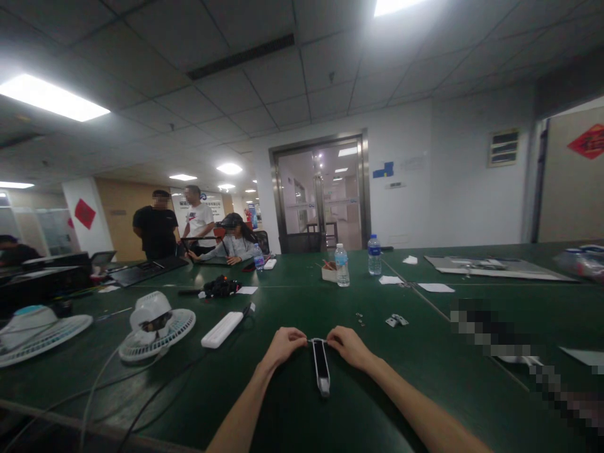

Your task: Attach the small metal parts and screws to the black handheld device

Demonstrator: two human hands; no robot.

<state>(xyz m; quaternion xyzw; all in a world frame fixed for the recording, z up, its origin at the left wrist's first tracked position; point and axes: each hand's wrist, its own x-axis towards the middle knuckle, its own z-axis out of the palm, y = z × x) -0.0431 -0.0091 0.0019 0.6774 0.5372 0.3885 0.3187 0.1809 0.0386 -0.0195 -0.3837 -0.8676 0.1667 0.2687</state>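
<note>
Along the near edge of the dark green counter [287,302], the person's left hand [284,348] and right hand [346,348] meet over a slim black-and-white device [321,368], which runs lengthwise toward the person. The fingers [306,340] of both hands are pinched together, clamped on the device's far end from either side, while its silver-tipped near end points down toward the counter (whether that tip touches the surface is hard to tell from this angle). Just right of and beyond the hands lie a small metal bracket [396,320] and a few tiny screws [360,319]. To the left, a white oblong unit [221,329] with a black cable sits near two white desk fans [155,327], the nearer of them lying tilted on its guard. Farther off stand two plastic water bottles [342,265] [374,255] beside a small cardboard box [329,270], and a black cable bundle [219,287] lies to the left of them. At the far end, a seated co-worker [231,245] wearing a headset works with both hands at the counter, while two standing people [155,223] [198,220] are close behind. A flat metal panel [495,267] lies far right.
</note>
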